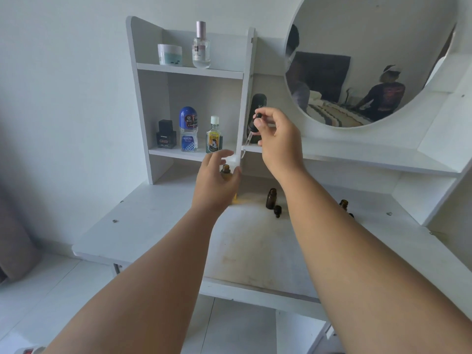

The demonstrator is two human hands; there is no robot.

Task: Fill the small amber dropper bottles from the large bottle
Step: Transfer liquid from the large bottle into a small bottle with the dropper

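Above the white dresser top [153, 221], left hand [214, 185] curls round an open amber bottle [225, 171]; right hand [277, 139] pinches a black-bulbed dropper [255, 126] just up-right of it; shelf bottles read GREY [166, 135] and CASABLANCA [188, 130]

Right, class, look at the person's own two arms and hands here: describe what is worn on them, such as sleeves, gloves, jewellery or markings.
The left forearm and the right forearm are bare as far as the picture shows, with no sleeve or cuff. The left hand and right hand wear no gloves. No watch, bracelet, ring or marking shows.
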